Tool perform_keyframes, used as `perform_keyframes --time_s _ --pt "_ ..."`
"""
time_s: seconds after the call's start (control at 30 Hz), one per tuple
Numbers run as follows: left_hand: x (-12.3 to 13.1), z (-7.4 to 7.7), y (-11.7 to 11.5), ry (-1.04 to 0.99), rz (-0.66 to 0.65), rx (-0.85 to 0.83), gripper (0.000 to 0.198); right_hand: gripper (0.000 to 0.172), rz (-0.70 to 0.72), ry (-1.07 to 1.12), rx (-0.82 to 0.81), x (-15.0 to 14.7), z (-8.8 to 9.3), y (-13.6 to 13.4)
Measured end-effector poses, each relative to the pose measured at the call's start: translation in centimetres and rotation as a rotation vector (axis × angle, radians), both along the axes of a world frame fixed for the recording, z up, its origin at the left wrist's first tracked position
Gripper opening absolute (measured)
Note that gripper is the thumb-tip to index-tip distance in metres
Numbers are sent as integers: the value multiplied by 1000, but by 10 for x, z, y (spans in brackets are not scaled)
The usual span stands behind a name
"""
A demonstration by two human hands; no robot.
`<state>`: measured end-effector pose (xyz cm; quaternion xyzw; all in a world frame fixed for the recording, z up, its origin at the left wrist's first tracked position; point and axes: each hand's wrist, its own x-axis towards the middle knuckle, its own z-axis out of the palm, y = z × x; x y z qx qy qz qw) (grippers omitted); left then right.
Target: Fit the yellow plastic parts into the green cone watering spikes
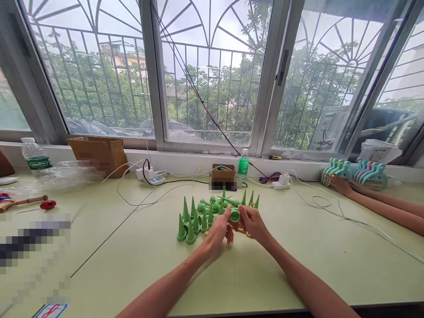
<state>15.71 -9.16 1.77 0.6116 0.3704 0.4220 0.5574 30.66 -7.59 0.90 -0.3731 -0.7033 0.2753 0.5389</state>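
Note:
Between my two hands is a green plastic spike (235,215), its round hollow end turned towards me. My left hand (219,227) grips it from the left, thumb near the rim. On the other side, the fingers of my right hand (253,221) are closed on it. Several green cone-shaped spikes (190,232) stand upright on the table to the left of my hands. More green pieces (212,204) lie in a pile just behind. Small yellow pieces (243,230) show partly beneath my hands, too small to make out.
A small brown box (223,176) and a green-labelled bottle (243,163) stand at the back, near power strips (152,176) and loose cables (331,205). At far right, another person's hands (341,184) touch pastel clips (338,170). A cardboard box (99,154) stands back left.

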Motion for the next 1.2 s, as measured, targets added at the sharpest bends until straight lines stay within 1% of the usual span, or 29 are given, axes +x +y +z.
perform_keyframes --time_s 0.07,0.27,0.37,0.5,0.6,0.77,0.87,1.0,1.1,1.2 --pt "-1 0 -1 12 -21 -19 63 55 27 -31 -6 -1 1 -2" --pt "-2 -2 0 6 -91 19 56 53 16 -59 -12 1 3 -2" --pt "-2 -1 1 10 -100 39 56 53 16 -80 -19 2 1 0" --pt "-4 -2 2 36 -106 73 52 54 -20 -108 -16 3 0 1" --pt "-5 -3 3 74 -91 109 48 54 -35 -133 -11 3 0 2" --pt "-6 -4 1 143 -51 215 39 59 -72 -178 16 3 -1 5" --pt "-6 -3 -1 185 -28 279 33 60 -85 -185 -1 3 -2 7" --pt "-6 -2 -2 264 30 416 27 60 -82 -197 -31 3 -2 6" --pt "-4 -5 -2 309 75 539 24 60 -70 -206 -52 4 -2 5" --pt "-3 -9 -2 346 111 618 21 59 -72 -204 -64 4 -4 7"
